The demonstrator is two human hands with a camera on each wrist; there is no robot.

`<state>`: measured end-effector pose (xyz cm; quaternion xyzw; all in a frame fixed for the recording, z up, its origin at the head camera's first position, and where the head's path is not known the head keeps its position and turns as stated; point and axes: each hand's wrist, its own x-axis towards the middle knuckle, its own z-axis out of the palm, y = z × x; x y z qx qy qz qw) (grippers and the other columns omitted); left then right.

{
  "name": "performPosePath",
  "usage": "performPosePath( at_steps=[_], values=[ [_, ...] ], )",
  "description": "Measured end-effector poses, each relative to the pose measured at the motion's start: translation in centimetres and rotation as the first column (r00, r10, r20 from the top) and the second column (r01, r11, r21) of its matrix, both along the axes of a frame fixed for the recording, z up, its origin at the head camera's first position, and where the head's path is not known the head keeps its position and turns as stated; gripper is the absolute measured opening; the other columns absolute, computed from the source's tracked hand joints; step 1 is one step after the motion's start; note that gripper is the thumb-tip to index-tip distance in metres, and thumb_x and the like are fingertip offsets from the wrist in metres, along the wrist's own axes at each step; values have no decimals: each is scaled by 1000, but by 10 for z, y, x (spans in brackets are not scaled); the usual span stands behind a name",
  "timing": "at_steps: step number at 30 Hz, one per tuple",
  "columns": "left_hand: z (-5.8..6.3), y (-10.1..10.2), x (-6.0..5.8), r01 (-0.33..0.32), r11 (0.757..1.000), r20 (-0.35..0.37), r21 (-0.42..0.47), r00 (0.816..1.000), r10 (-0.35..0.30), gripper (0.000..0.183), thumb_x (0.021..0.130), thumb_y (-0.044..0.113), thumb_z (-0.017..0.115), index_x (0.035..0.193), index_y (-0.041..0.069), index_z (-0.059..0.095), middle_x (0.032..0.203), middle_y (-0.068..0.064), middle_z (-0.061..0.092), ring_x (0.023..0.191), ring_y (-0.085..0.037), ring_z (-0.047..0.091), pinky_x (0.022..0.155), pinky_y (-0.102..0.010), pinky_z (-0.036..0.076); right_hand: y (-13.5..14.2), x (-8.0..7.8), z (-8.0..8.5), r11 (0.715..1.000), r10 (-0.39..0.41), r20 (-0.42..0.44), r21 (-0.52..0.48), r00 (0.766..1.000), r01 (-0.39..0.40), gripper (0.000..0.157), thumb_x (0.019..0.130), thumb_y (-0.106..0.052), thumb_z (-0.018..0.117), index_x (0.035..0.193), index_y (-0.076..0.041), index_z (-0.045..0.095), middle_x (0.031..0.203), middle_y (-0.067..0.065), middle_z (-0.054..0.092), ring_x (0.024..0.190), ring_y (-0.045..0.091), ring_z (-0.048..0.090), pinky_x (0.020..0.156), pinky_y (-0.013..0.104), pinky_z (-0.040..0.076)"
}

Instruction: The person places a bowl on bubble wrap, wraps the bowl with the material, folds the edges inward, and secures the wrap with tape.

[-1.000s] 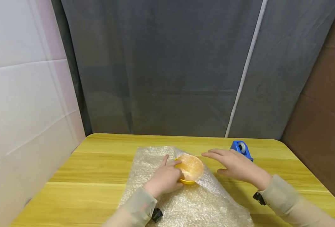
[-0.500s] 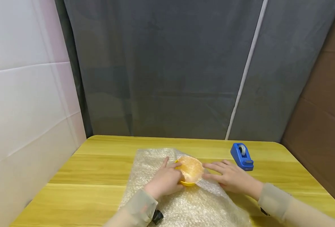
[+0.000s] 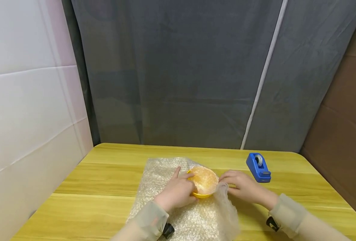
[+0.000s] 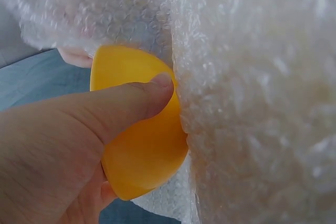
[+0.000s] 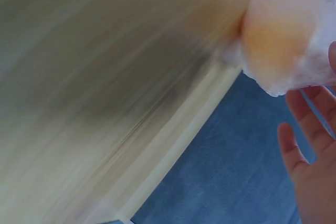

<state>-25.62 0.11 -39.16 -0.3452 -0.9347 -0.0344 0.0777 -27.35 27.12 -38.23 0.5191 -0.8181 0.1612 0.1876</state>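
Seemingly mid-wrap, pinching a glossy yellow round bowl (image 4: 144, 150) with left hand (image 3: 178, 191), translucent bubble wrap (image 3: 227, 212) with right hand (image 3: 245, 186) (next probably calling for a snug inward fold).

This looks like a small screened-off work booth, closed in by a dark grey curtain (image 3: 181, 73) at the back, creased white sheeting (image 3: 30, 97) on the left and a brown covering (image 3: 343, 110) on the right. Between them, a wood-grain desk (image 3: 90, 187) carries bubble wrap (image 3: 153, 179) and a blue tape dispenser (image 3: 258, 168), as at a packing station. What building surrounds it cannot be told.
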Motion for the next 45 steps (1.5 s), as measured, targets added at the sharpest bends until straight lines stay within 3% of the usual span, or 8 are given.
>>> performPosePath(
  at_steps=[13,19,24,28,32,34,38,45],
  values=[
    [4,0,1,16,1000,26,3,1000,-16,25,81,40,75,101,25,76,106,17,69,137,-19,39,114,-59,11,-4,-2,0,993,-116,142,-12,983,119,15,89,-9,67,102,-15,73,104,-2,66,95,15,62,82,35,54],
    [34,-10,7,53,989,63,137,996,-62,44,86,38,72,123,16,68,122,8,65,135,-19,40,112,-54,25,-9,-4,-1,996,-76,154,-37,985,83,16,92,-12,66,104,-18,73,115,2,66,105,19,60,88,38,52],
    [73,-12,35,165,905,-124,391,984,-126,21,93,30,65,107,17,73,105,7,70,103,-11,62,90,-32,50,-12,-5,0,995,-95,162,-18,982,100,12,95,-16,62,101,-21,71,102,-9,65,96,11,59,85,34,52],
    [88,1,72,355,822,-300,445,924,-237,13,95,26,62,97,18,73,97,11,69,92,-3,62,81,-21,51,-12,-4,0,987,-155,226,-11,962,162,11,97,-19,60,99,-21,70,99,-12,62,92,6,56,80,31,52],
    [85,20,96,437,870,-346,228,872,-347,22,98,36,56,102,20,72,98,15,67,92,0,61,81,-15,49,-14,-5,0,976,-208,243,-16,947,219,10,98,-22,59,94,-21,68,94,-12,59,86,5,54,75,29,50],
    [79,28,100,419,903,-319,95,872,-371,30,98,42,53,108,20,71,104,15,67,95,-1,60,82,-16,48,-16,-7,-2,972,-224,236,-17,946,234,11,98,-23,58,92,-21,67,92,-12,57,85,5,53,73,29,50],
    [63,37,97,303,949,-284,-85,906,-315,51,94,55,53,120,14,68,122,3,64,111,-14,59,93,-25,48,-18,-11,-6,969,-234,255,-18,938,247,11,98,-23,58,95,-20,68,92,-11,57,84,6,53,73,29,49],
    [40,37,79,127,981,-134,-147,980,-146,80,89,64,53,141,4,49,149,-15,40,136,-27,38,110,-34,33,-20,-13,-10,963,-253,319,-1,913,268,11,97,-19,59,99,-19,69,94,-10,57,85,6,51,75,30,49]
  ],
)
